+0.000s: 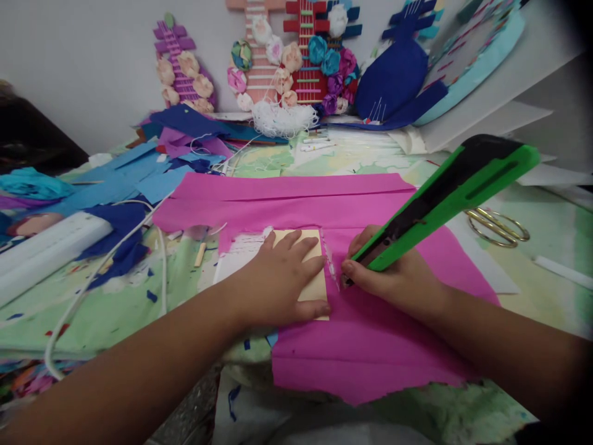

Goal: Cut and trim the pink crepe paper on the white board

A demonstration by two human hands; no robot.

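A large magenta sheet (pixel 370 346), looking like crepe paper, lies over the table with a ragged front edge. My left hand (pixel 287 272) rests flat on a pale yellow rectangular card (pixel 317 287), fingers spread. In my right hand (pixel 393 275) is a green and black box cutter (pixel 430 207), gripped low near its blade end. Its tip meets the magenta sheet just right of the card. A whitish ragged line (pixel 330 259) runs along the card's right side. Part of a white sheet (pixel 236 253) shows left of the card.
Gold-handled scissors (pixel 498 227) lie at the right. A white power strip (pixel 50 253) and its cable (pixel 92 278) are on the left, near blue paper scraps (pixel 125 170). Flower-decorated instrument shapes (pixel 306 55) stand along the back wall, behind a heap of white string (pixel 285 118).
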